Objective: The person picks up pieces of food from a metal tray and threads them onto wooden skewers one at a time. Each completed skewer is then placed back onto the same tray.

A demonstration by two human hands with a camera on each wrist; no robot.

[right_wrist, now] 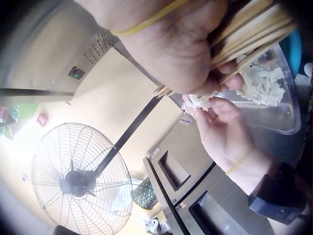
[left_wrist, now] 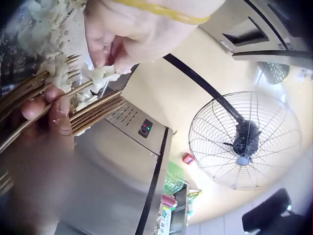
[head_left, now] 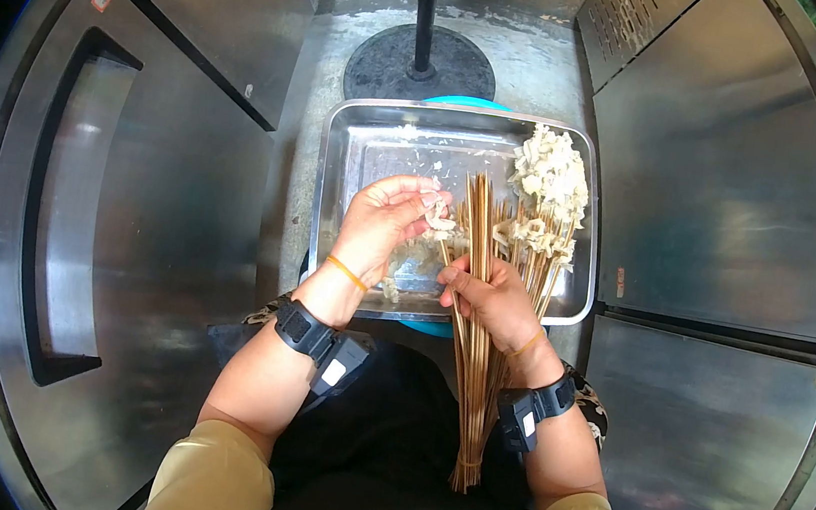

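**Fingers mask the skewered piece**

Near the centre of the tray [head_left: 326,195], the left hand [head_left: 382,220] pinches a pale piece [head_left: 439,226], partly covered. The right hand [head_left: 500,304] grips a stick bundle [head_left: 476,384], hiding its middle. The pale heap [head_left: 550,171] lies at two o'clock.

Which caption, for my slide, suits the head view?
Left hand pinches pale shreds at one skewer while the right hand grips a skewer bundle over a metal tray.
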